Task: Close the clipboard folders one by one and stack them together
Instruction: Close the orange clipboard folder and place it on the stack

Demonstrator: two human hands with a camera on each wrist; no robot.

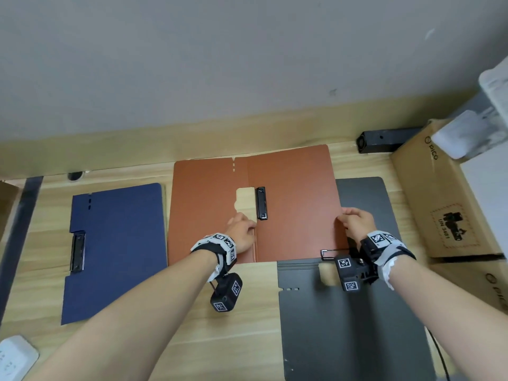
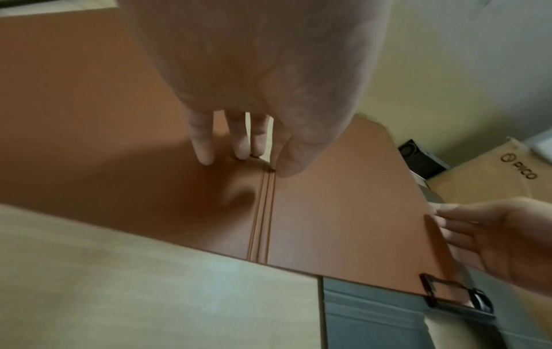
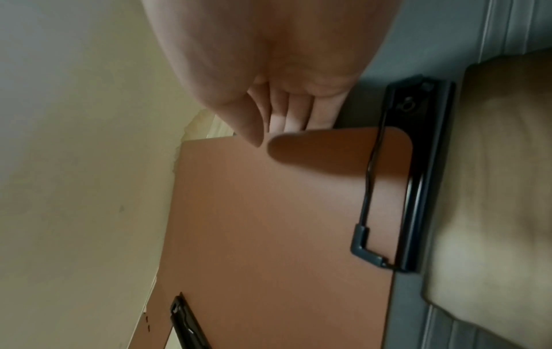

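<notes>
lying open, brown folder [image 1: 297, 204], right edge in right hand [image 1: 356, 220]

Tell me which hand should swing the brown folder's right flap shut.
Right. The right hand already pinches the outer edge of the brown clipboard folder, thumb on top and fingers beneath. The left hand presses near the spine, suited to steadying.

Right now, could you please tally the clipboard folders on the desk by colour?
Blue folder: 1, closed
Brown folder: 1, open
Dark grey folder: 1, open
Total: 3
</notes>
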